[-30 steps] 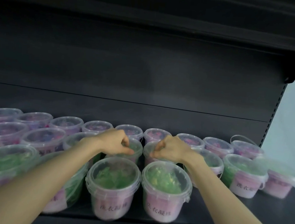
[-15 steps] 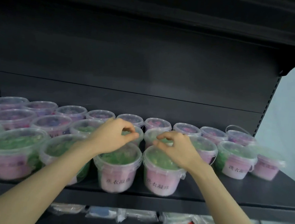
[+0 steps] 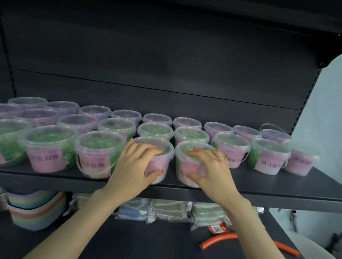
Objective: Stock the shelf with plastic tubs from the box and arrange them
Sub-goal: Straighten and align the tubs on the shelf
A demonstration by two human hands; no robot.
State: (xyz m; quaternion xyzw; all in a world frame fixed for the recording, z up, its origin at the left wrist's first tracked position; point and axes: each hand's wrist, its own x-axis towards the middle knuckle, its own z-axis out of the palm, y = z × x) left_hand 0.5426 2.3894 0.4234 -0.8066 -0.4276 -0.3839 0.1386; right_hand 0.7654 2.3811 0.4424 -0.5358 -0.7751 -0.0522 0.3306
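Now, L grip (image 3: 136, 165) round front tub (image 3: 166, 157), R grip (image 3: 214, 172) round adjacent tub (image 3: 183, 167).

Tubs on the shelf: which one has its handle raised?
The rightmost tub in the back row, with purple contents: its clear handle arches up over the lid. No other tub shows a handle standing above its lid.

Twenty-three lidded tubs (image 3: 98, 154) in view on the upper shelf (image 3: 37, 179): nine at the back, nine in the middle row, five in front. Two hands, the left hand (image 3: 133, 167) and right hand (image 3: 212, 170), each grip one of the front tubs. Below lie one orange hose (image 3: 218, 240), one stack of striped baskets (image 3: 34, 210), and bagged packs (image 3: 169, 209) too blurred to count.
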